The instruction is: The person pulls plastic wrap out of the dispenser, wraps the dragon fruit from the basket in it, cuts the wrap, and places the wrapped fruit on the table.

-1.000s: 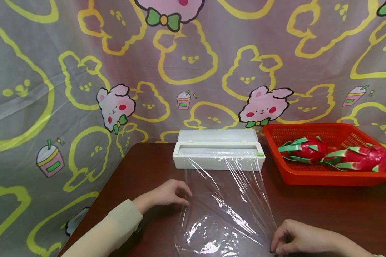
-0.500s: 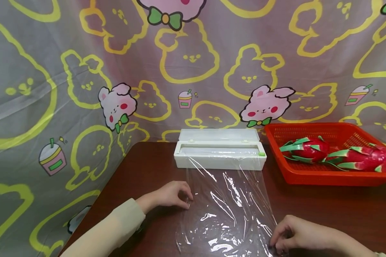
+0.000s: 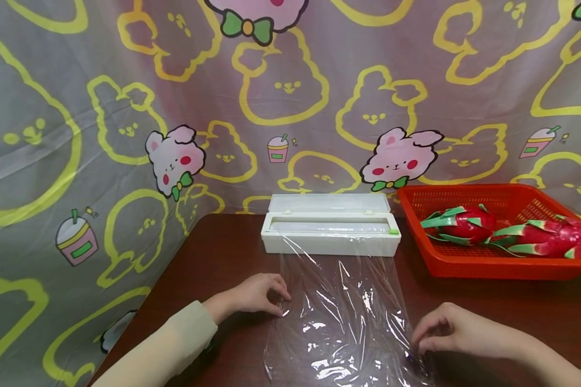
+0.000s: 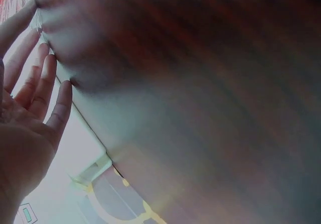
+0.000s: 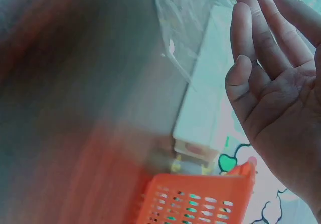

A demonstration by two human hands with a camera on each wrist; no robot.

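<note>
Clear cling film (image 3: pixel 339 322) runs from the white dispenser box (image 3: pixel 331 243) toward the front of the dark wooden table. The box lid stands up at the back, and a green slider sits at its right end. My left hand (image 3: pixel 256 293) is at the film's left edge; in the left wrist view its fingers (image 4: pixel 37 86) are spread, tips on the tabletop. Beside the film's right edge is my right hand (image 3: pixel 457 330), its fingers loosely bent. In the right wrist view that hand (image 5: pixel 281 83) appears to pinch nothing, though some fingertips leave the frame.
A red plastic basket (image 3: pixel 494 267) stands at the right, holding two dragon fruits, one round (image 3: pixel 469 226) and one longer (image 3: pixel 557 238). Behind the table hangs a grey curtain (image 3: pixel 319 134) with yellow cartoon outlines.
My right hand has lifted away from the film's right edge and moved slightly up and right. The film now lies slacker, with more wrinkles. My left hand has hardly moved.
</note>
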